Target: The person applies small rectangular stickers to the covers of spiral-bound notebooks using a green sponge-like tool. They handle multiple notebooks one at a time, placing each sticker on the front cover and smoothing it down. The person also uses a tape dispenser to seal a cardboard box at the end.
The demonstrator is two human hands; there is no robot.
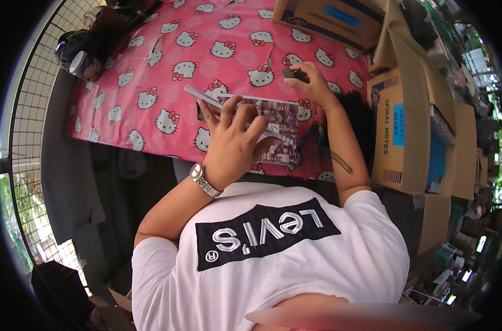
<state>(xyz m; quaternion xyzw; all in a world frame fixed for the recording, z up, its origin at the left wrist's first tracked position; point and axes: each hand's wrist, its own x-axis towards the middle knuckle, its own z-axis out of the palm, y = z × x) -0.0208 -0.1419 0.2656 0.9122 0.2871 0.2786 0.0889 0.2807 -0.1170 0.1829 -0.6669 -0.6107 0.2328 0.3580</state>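
Observation:
My left hand [235, 138], with a metal-band watch [197, 171] on its wrist, is over a notebook [284, 118] with a grey photo-print cover. Its spread, bent fingers hold a long, thin grey-white strip [194, 92] slanting across the notebook; whether this is a ruler or a book's edge I cannot tell. Out to the right, my right hand [314, 87] is raised above the table, pinching a small dark piece [296, 75] between thumb and fingers. Beside my right forearm a dark wire coil [341, 162] shows, with more thin dark wires [316, 138] by the notebook's right side.
A pink cartoon-cat cloth [168, 66] covers the table. Cardboard boxes stand at the far edge [331, 22] and along the right [387, 127]. Something black and furry-looking [354, 118] lies by the right box. A cup [85, 65] and dark bags [107, 25] occupy the far left corner.

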